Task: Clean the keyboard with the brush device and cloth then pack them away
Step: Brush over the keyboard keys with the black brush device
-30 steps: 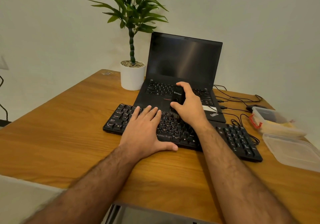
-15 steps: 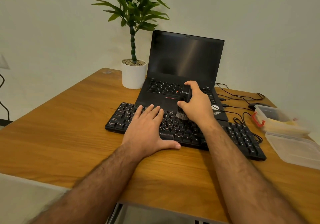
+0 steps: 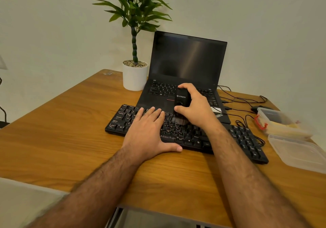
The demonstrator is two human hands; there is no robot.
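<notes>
**Brushing under way, cloth and packing to come**

The wooden tabletop [image 3: 61,130] carries everything, so I start there and work down in size. At its far edge sits the open black laptop [image 3: 189,60] with its dark screen, and beside that a green leafy plant in a white pot [image 3: 135,76]. Just in front of the laptop lies the long black external keyboard [image 3: 247,139], the thing I am cleaning.

To my right, near the keyboard's end, stands a clear plastic storage box with a red latch [image 3: 275,120], open, something pale yellow inside it that I take to be the cloth, though it is too blurred to be sure. Its clear plastic lid [image 3: 299,153] lies loose on the table just in front of it. Black cables [image 3: 243,102] trail behind.

My left hand [image 3: 150,132] lies flat, fingers spread across the keys, thumb out along the front edge, steadying the board. My right hand [image 3: 195,109] curls round the black handheld brush device [image 3: 181,99], thumb and fingers pinching its body, held upright with its grey bristles [image 3: 180,121] down on the keys of the middle rows.

As I judge it, I am midway through the brushing stage. The cloth wipe looks not yet begun, and both tools must go into the box and the lid be shut.
</notes>
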